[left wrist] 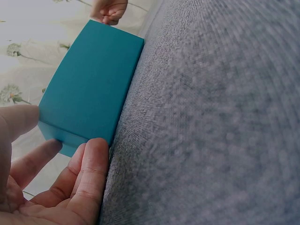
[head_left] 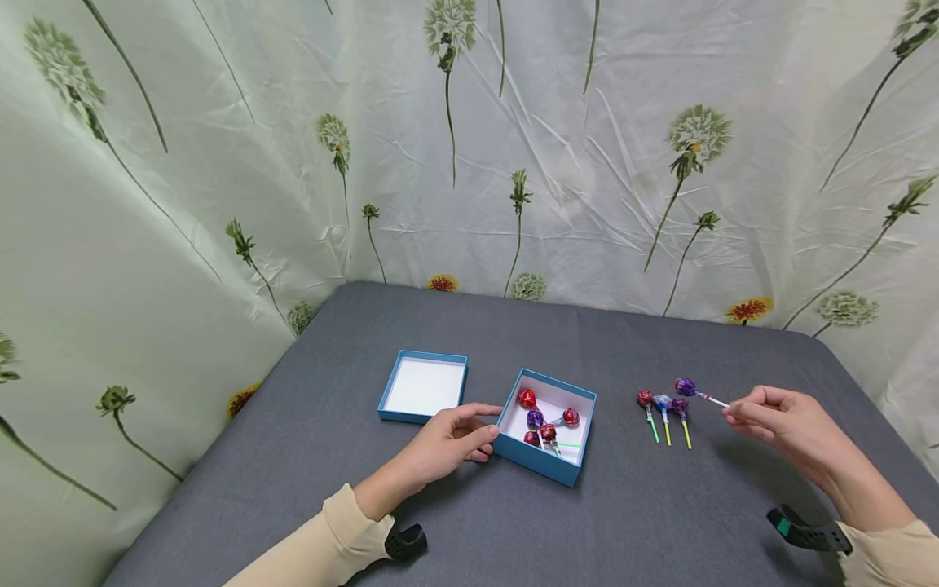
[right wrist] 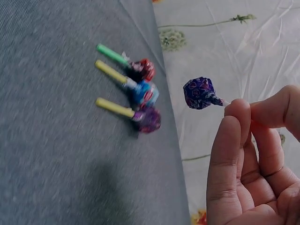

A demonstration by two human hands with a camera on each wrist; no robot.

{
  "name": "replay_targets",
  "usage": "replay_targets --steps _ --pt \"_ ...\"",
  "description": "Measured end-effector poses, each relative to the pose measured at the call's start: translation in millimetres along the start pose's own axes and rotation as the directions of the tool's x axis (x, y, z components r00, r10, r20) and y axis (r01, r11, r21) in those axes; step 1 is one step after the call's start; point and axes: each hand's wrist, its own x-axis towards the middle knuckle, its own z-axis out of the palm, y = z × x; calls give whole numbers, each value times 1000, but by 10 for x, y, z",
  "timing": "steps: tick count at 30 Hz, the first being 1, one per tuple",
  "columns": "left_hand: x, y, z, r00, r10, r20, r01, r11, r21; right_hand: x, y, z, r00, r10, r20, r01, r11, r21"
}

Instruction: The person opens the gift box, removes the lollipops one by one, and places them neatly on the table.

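Note:
In the head view, my left hand (head_left: 449,444) rests against the left side of a blue box (head_left: 539,463), thumb near its front corner and fingers fairly straight. The left wrist view shows fingertips (left wrist: 97,147) touching the box's outer wall (left wrist: 89,84). Several wrapped lollipops (head_left: 548,432) in red and purple lie inside. My right hand (head_left: 785,424) pinches the white stick of a purple-wrapped lollipop (head_left: 685,387), its head pointing left above the table. Left of that hand, three lollipops lie in a row: red (right wrist: 144,69), blue (right wrist: 145,93) and purple (right wrist: 149,120).
A shallow blue lid (head_left: 425,387) with a white inside lies to the left of the box. Everything stands on a table with a dark grey cloth (head_left: 623,522). Behind it hangs a pale curtain (head_left: 572,163) with dandelion prints.

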Motion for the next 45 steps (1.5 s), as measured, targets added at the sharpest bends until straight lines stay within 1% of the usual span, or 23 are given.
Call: replay_targets --steps 3,6,9,10,13,15,17,21,26,29,33,35,37,42,45 --pt "-2 7 1 1000 -3 1 3 1000 -2 -25 46 -25 999 18 -33 -18 1000 -1" --pt "-4 13 0 1000 -6 1 6 1000 -3 -40 82 -52 997 44 -64 -46 999 -28" --pt "-7 20 -2 1000 -7 2 7 1000 -3 -47 129 -85 995 69 -79 -73 995 -61" --pt "-7 21 -2 1000 -7 2 7 1000 -3 -49 150 -95 995 70 -77 -76 995 -72" --pt "-8 22 0 1000 -6 2 6 1000 -5 -54 218 -108 996 68 -66 -70 997 -31" --pt "-7 20 0 1000 -6 3 6 1000 -6 -56 252 -101 996 65 -59 -66 998 -22" --pt "-7 20 0 1000 -7 3 7 1000 -6 -58 275 -82 996 69 -55 -71 997 -31" --pt "-5 17 0 1000 -7 5 7 1000 -4 -62 281 -31 994 96 -52 -102 988 -117" --pt "-4 13 0 1000 -4 2 4 1000 4 -80 257 33 993 110 -41 -116 968 -221" --pt "-3 10 -1 1000 -2 2 2 1000 7 -87 234 75 992 122 -42 -128 942 -310" --pt "-3 6 -4 1000 -1 5 1 1000 6 -83 204 137 989 140 -51 -149 899 -411" --pt "-3 6 -5 1000 -3 7 3 1000 3 -81 196 166 988 143 -57 -153 887 -435" --pt "-3 6 -5 1000 -5 7 5 1000 2 -80 193 186 988 142 -59 -153 882 -445" --pt "-1 10 -4 1000 -7 7 7 1000 -2 -85 205 217 991 127 -46 -134 890 -435" --pt "-2 13 -4 1000 -7 6 7 1000 -2 -79 207 229 991 125 -41 -131 889 -438"
